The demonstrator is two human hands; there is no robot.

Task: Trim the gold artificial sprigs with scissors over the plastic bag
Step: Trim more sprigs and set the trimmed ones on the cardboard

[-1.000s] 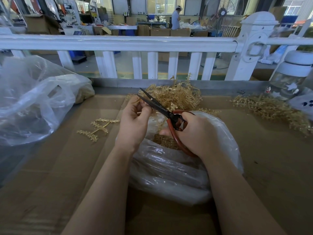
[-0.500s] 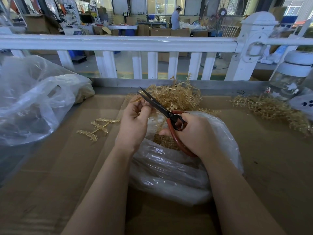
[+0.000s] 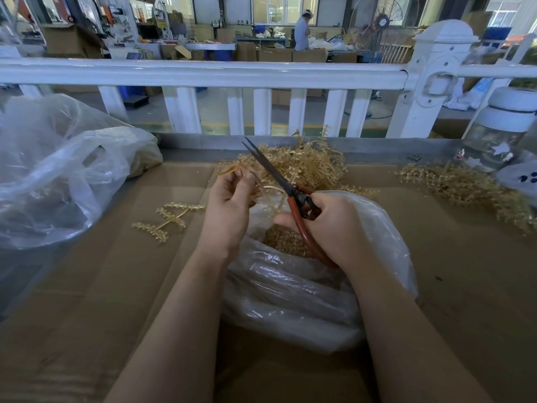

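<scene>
We see an evenly lit scene under soft, diffuse light, brightest at the hall windows (image 3: pixel 273 7) far behind the white railing (image 3: pixel 203 72), which are nearly blown out. Below the railing, the cardboard surface (image 3: pixel 116 286) carries only faint, soft shadows. The plastic bag (image 3: pixel 290 301) in front of the railing shows mild white sheen. The railing bows from wide-angle distortion, and things beyond it look soft and slightly smeared.
</scene>
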